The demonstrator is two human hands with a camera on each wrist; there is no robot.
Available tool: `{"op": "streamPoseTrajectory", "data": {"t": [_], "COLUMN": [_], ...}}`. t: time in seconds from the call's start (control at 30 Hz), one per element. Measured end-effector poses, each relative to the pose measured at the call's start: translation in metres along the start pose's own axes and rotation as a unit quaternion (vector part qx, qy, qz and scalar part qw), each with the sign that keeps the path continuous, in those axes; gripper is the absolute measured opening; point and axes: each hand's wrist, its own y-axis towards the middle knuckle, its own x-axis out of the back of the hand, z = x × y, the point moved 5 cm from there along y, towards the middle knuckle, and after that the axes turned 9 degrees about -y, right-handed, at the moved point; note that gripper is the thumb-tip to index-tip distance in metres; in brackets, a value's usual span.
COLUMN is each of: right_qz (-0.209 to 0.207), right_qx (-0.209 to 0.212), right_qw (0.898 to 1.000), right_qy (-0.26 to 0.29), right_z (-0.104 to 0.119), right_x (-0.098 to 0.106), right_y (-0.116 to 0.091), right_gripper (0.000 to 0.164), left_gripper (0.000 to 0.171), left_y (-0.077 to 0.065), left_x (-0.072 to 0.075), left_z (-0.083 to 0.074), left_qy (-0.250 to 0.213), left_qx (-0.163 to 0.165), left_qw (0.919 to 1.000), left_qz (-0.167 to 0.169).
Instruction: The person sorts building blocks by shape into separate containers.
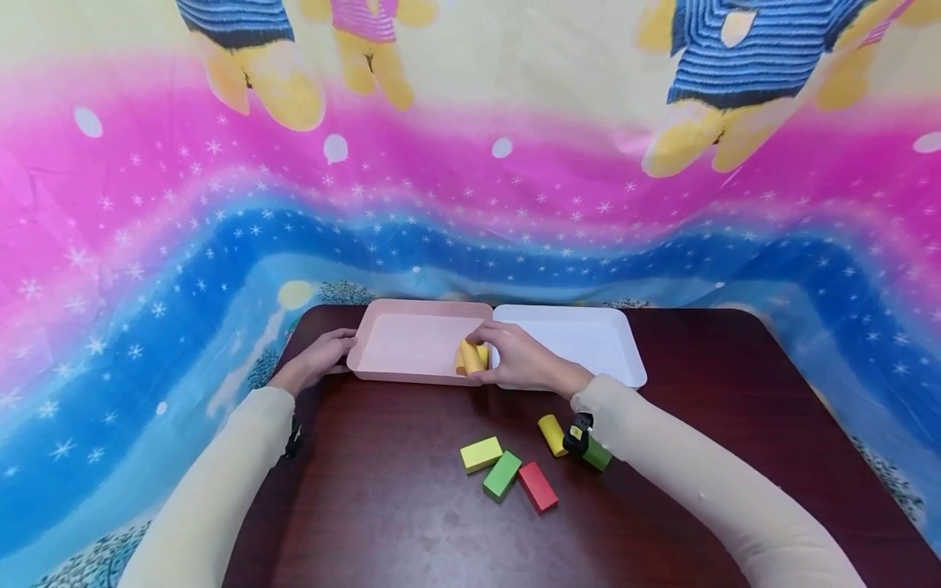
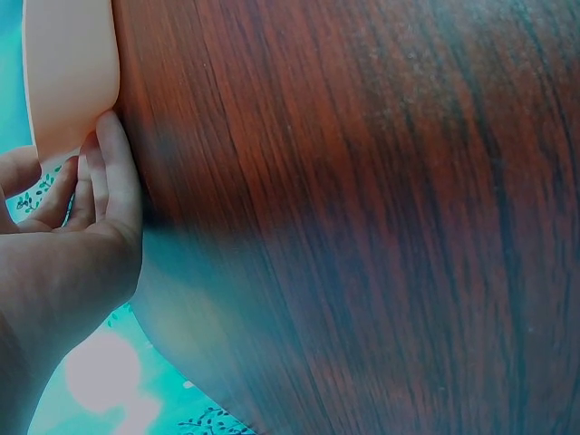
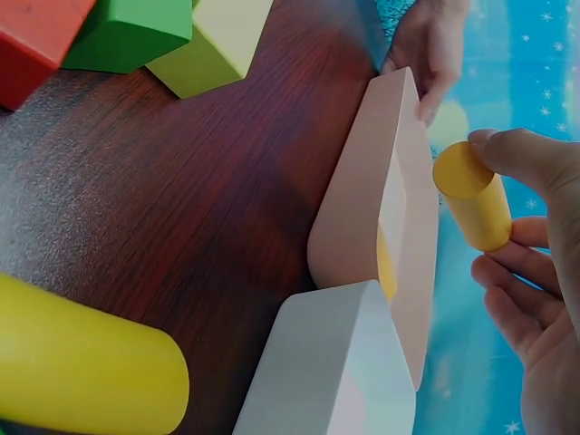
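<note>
My right hand [image 1: 525, 358] pinches a yellow cylinder block [image 3: 476, 198] between thumb and fingers, over the right end of the pink tray [image 1: 412, 377]. Beneath it, another yellow block [image 1: 483, 354] lies inside that tray, partly hidden by the held one. At the tray's left end, my left hand [image 1: 323, 357] holds the end wall; the left wrist view shows the fingers [image 2: 116, 172] against its outside corner. A white tray [image 1: 621, 347] stands close against the pink one on the right, partly behind my right hand.
Nearer on the dark wooden table [image 1: 382, 490] lie a light yellow block [image 1: 481, 455], a green block [image 1: 502, 476], a red block [image 1: 538, 487] and a yellow cylinder [image 1: 551, 435]. Another green block [image 1: 597, 456] is partly covered by my right wrist. A printed cloth [image 1: 470, 188] hangs behind.
</note>
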Motion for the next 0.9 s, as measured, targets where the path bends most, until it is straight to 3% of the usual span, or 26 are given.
{"op": "streamPoseTrajectory", "data": {"t": [0.4, 0.9], "right_qz": [-0.025, -0.029], "right_qx": [0.005, -0.020], "right_qw": [1.000, 0.999], "right_qy": [-0.005, 0.015], "right_z": [-0.010, -0.013], "right_x": [-0.015, -0.030], "right_y": [0.011, 0.023], "right_gripper": [0.058, 0.058], "left_gripper": [0.059, 0.059], "left_y": [0.001, 0.001], "left_x": [0.002, 0.002], "left_z": [0.002, 0.002], "left_qy": [0.006, 0.004], "left_qx": [-0.003, -0.003], "left_qw": [1.0000, 1.0000], "left_qz": [-0.002, -0.002]}}
